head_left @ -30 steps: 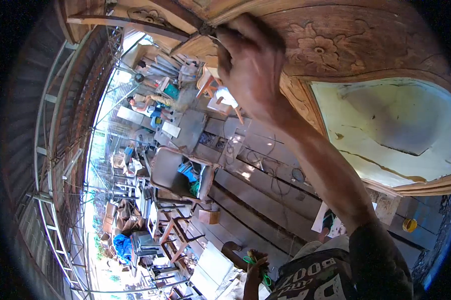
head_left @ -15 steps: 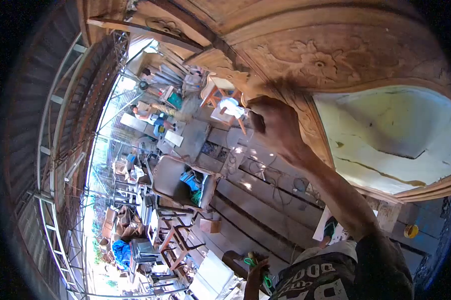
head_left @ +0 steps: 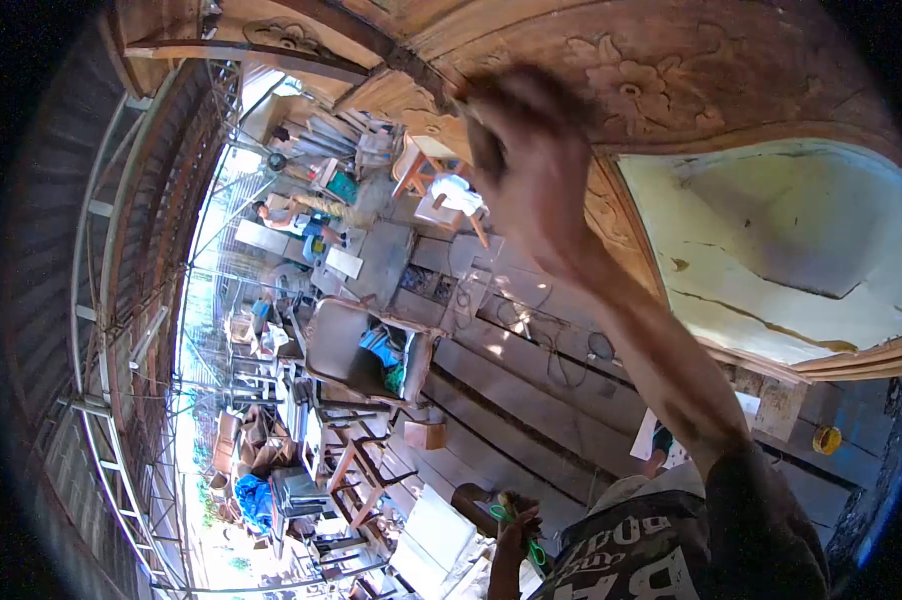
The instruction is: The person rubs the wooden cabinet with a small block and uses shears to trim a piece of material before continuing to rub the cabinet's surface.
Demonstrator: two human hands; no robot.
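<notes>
My right hand (head_left: 526, 150) is raised against a large carved wooden panel (head_left: 661, 85) with flower reliefs, at its edge moulding. The hand is blurred by motion, and its fingers curl around a small dark piece that I cannot make out clearly. My forearm runs down to my dark printed shirt (head_left: 661, 550). Low in the view, my left hand (head_left: 514, 530) is closed on a green-handled object (head_left: 501, 515). A pale, cracked inset panel (head_left: 791, 240) lies to the right of the carving.
A plank floor (head_left: 531, 400) holds cables, a chair frame (head_left: 356, 350), stools and a small wooden box (head_left: 423, 434). Another person (head_left: 286, 212) sits far off by a metal-framed open side. A yellow can (head_left: 824, 440) stands at the right.
My right hand slid down along the carved moulding half a second ago and is now back up near the panel's upper edge. My left hand has stayed put.
</notes>
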